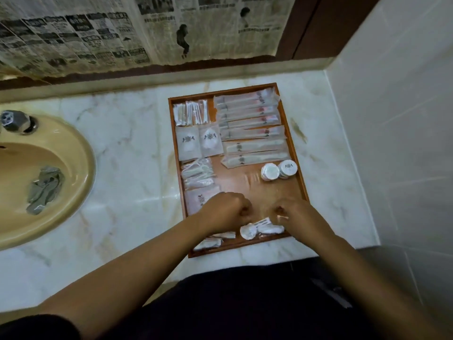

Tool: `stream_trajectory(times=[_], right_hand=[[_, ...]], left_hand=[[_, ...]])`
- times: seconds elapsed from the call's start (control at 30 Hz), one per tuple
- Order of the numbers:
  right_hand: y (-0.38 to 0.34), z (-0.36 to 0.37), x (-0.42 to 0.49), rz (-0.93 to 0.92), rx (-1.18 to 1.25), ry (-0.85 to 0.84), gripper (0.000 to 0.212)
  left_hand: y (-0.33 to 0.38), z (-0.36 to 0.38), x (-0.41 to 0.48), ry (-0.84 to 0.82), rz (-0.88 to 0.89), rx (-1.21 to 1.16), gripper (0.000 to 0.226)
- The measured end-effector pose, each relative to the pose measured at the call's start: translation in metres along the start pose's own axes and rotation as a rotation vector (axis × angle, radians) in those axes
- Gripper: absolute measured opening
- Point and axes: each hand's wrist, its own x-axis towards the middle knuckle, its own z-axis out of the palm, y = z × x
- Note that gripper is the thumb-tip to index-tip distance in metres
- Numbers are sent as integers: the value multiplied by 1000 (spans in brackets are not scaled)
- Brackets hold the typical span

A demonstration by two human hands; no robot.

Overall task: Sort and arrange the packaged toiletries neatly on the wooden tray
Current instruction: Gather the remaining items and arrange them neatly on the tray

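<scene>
Tray [235,179], marble counter [132,148] (beige sink [36,153]), tiled wall [392,119]

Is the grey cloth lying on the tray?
No, the grey cloth lies in the sink, left of the wooden tray.

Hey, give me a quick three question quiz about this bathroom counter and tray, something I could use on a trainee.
1. True or false: the wooden tray sits inside the sink.
2. What lies in the sink basin? A) a grey cloth B) a toothbrush C) a bottle
3. Fill in: the round white packs stand near the tray's ___ edge, from the person's side.
Key: 1 false; 2 A; 3 right.
</scene>
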Motion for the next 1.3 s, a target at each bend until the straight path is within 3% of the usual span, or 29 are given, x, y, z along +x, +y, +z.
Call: stream_trajectory(times=[0.1,0.27,0.37,0.47,0.57,0.63,0.7,0.77,0.9,1.03,1.3], right_hand=[[28,13,-13,51,-42,62,36],[41,22,-21,99,-68,107,31],[42,24,-21,95,-62,122,35],[39,19,-20,87,-19,123,25],[28,9,-16,96,98,155,12],[16,1,-11,147,247,168,19],[3,-9,-2,173,382,152,22],[-12,-18,9,163,498,114,26],[-47,-36,36,162,764,56,40],[-81,-57,67,117,907,-18,24],[-140,-87,155,67,833,-26,4]], left_hand=[[20,17,12,-60,-23,63,29],[41,33,23,-140,-48,262,36],[45,35,23,-139,-60,332,27],[43,30,24,-134,-102,276,22],[36,22,19,-79,-200,60,28],[27,14,13,-33,-324,-229,28],[16,1,6,23,-414,-575,8],[6,-14,-1,95,-474,-837,19],[-14,-39,-14,252,-601,-1131,18],[-33,-63,-18,351,-612,-1274,28],[-86,-121,2,764,-763,-1161,6]])
